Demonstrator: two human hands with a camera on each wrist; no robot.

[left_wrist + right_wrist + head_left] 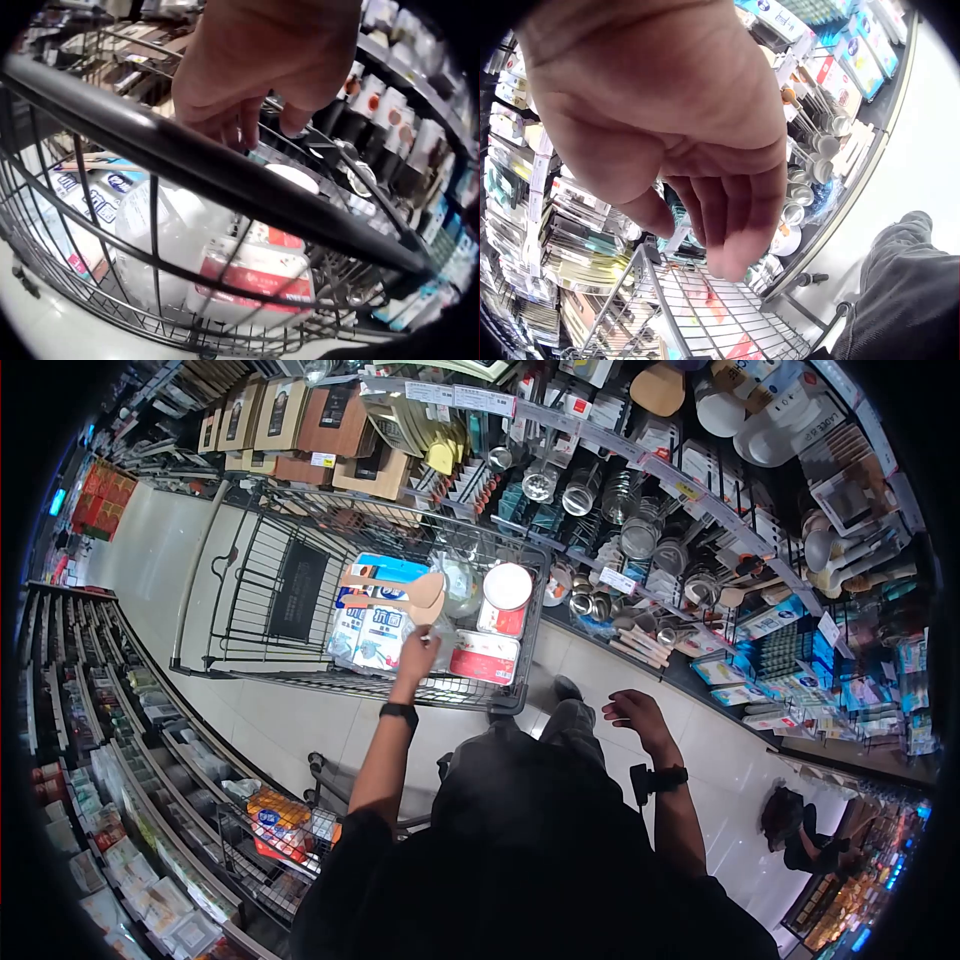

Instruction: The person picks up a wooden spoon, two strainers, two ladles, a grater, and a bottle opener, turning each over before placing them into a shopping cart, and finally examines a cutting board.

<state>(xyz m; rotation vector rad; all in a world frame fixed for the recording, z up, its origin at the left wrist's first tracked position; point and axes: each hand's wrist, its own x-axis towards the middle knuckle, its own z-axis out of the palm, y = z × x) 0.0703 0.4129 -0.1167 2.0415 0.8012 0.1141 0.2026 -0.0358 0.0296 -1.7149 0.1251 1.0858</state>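
Note:
My left hand [419,653] hangs over the shopping cart [255,585], fingers loosely bent and nothing visible in them. Just beyond its fingertips in the head view, two wooden turners [428,592] lie across a blue-and-white package [375,643]. Beside that hand is a red-and-white box [485,660], with a white round-topped container [508,587] behind it. In the left wrist view, a clear plastic bag [161,240] sits between the box and the package. My right hand [640,720] hangs free at the right of the cart, fingers loosely curled and holding nothing.
Shelves of hanging kitchen utensils [640,520] run along the far side, with cutting boards [330,425] at the back left. Another shelf [130,760] lines the left. A second cart [300,865] with packages stands close behind. A person [805,835] is at the lower right.

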